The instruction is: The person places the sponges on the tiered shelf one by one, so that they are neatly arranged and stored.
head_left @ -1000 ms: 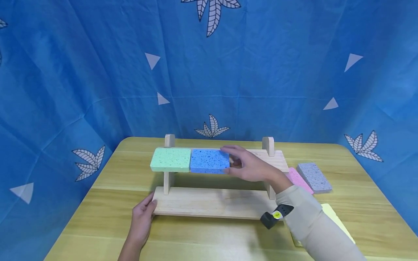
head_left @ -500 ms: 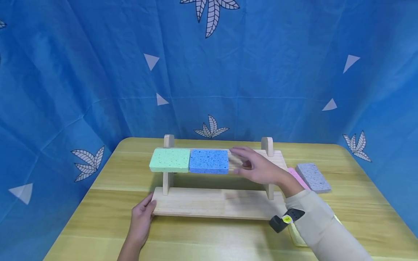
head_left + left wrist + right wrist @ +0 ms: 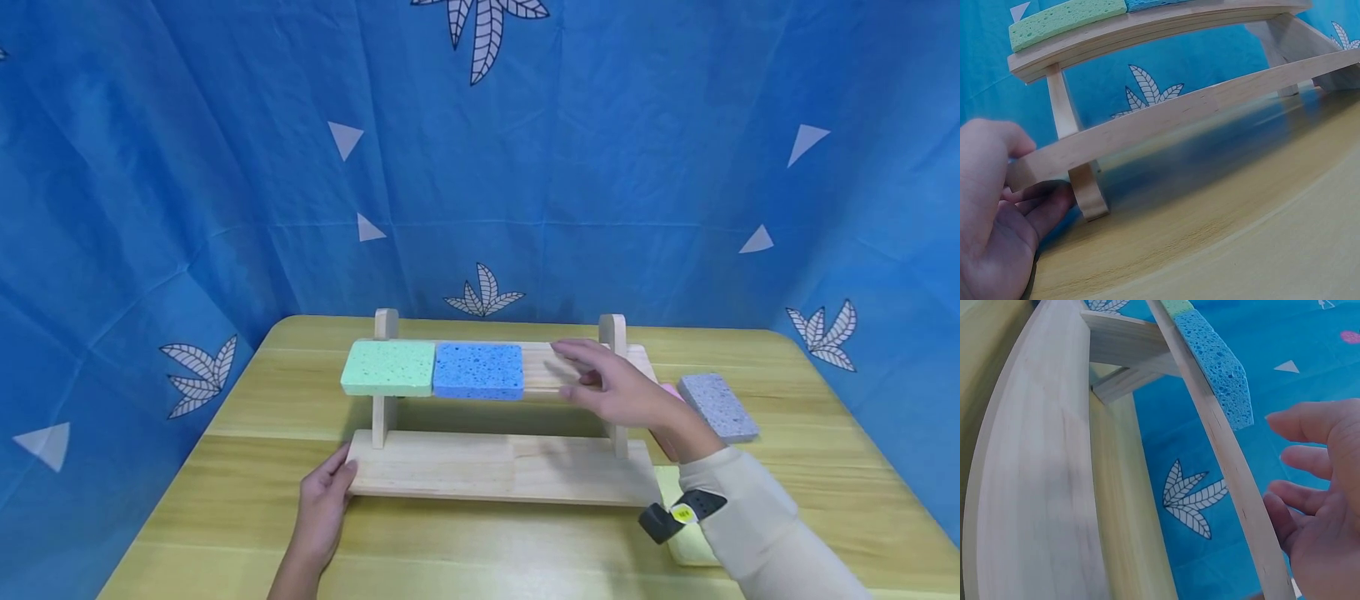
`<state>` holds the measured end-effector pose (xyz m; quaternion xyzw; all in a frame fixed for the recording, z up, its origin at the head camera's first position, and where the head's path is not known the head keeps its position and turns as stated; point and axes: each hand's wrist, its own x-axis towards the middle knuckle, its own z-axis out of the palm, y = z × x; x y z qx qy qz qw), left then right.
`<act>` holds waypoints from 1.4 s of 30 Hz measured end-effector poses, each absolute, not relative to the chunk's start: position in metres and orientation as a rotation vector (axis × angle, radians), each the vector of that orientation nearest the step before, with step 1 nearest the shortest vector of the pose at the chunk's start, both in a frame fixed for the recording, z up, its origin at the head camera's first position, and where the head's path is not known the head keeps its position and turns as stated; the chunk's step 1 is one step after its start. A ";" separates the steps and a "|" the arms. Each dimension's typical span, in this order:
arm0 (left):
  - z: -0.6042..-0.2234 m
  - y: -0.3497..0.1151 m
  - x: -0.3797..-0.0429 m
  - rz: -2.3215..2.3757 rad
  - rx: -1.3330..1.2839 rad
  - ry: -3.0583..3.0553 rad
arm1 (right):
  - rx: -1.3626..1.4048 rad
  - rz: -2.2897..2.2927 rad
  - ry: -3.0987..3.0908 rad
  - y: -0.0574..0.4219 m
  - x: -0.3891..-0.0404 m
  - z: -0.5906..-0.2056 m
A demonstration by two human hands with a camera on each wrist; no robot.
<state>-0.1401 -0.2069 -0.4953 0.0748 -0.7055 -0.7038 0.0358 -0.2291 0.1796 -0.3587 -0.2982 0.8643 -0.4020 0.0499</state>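
A two-tier wooden shelf point(image 3: 465, 467) stands on the table. On its upper board, at the left, a green sponge point(image 3: 388, 368) and a blue sponge point(image 3: 478, 371) lie side by side. My left hand point(image 3: 322, 504) grips the left end of the lower board, thumb on top and fingers beneath, as the left wrist view shows. Over the right part of the upper board is my right hand point(image 3: 618, 387), apart from the blue sponge, fingers loosely bent with nothing between them. In the right wrist view a gap separates its fingers from the blue sponge point(image 3: 1216, 369).
Right of the shelf lie a grey sponge point(image 3: 720, 407) and a pink sponge point(image 3: 667, 442), the pink one mostly behind my right arm. Nearer the front is a yellow sponge point(image 3: 690, 546), partly under the sleeve. A blue patterned curtain point(image 3: 480, 167) hangs behind the table.
My right hand has let go of the blue sponge and moved right along the upper board. The sponge stays beside the green one. My left hand keeps its grip.
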 end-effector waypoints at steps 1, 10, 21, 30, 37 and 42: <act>-0.495 -0.207 -0.140 -2.159 0.228 -2.171 | -0.892 -1.216 2.642 0.181 -0.228 -0.359; -0.495 -0.207 -0.140 -2.184 0.223 -2.153 | -0.852 -1.186 2.718 0.197 -0.226 -0.361; -0.495 -0.208 -0.140 -2.178 0.224 -2.151 | -0.768 -1.188 2.732 0.211 -0.224 -0.359; -0.495 -0.207 -0.139 -2.177 0.224 -2.151 | -0.752 -1.165 2.773 0.218 -0.223 -0.358; -0.494 -0.207 -0.140 -2.149 0.218 -2.168 | -0.730 -1.164 2.784 0.226 -0.223 -0.359; -0.495 -0.207 -0.140 -2.170 0.228 -2.162 | -0.721 -1.194 2.775 0.230 -0.222 -0.358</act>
